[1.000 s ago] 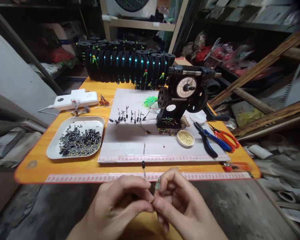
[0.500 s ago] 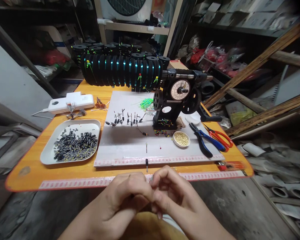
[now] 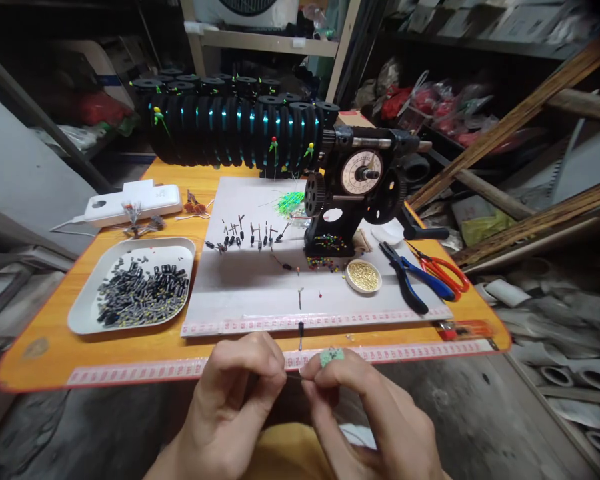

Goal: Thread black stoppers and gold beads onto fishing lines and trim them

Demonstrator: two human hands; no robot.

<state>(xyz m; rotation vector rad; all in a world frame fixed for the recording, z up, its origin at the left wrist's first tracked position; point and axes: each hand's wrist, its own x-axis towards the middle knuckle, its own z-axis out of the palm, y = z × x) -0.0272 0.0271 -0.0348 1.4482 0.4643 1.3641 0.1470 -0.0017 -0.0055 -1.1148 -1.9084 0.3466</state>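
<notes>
My left hand (image 3: 235, 393) is closed in a pinch, thumb against index finger, above the table's front edge. Facing it, my right hand (image 3: 375, 400) pinches too, with a green patterned wrap (image 3: 332, 357) around one finger. A faint, thin line seems to span the small gap between the fingertips; its ends are hidden. Just beyond the hands a small black cylinder (image 3: 301, 328) hangs at the white board's front edge. Behind it lie a small thin metal piece (image 3: 301, 298) and a red bead (image 3: 320, 293).
Black spools (image 3: 230, 133) fill the shaft of a hand-cranked winder (image 3: 345, 187) with a dial. A white tray (image 3: 83, 320) of black cylinders stands left. At right are a dish (image 3: 364, 277) of gold pieces, blue-handled pliers (image 3: 415, 287) and orange scissors (image 3: 447, 273). Measuring tape (image 3: 155, 370) edges the table.
My hands were together with fingers overlapping; now they are apart, each pinching. The right finger's green wrap has come into view. The camera view has shifted slightly.
</notes>
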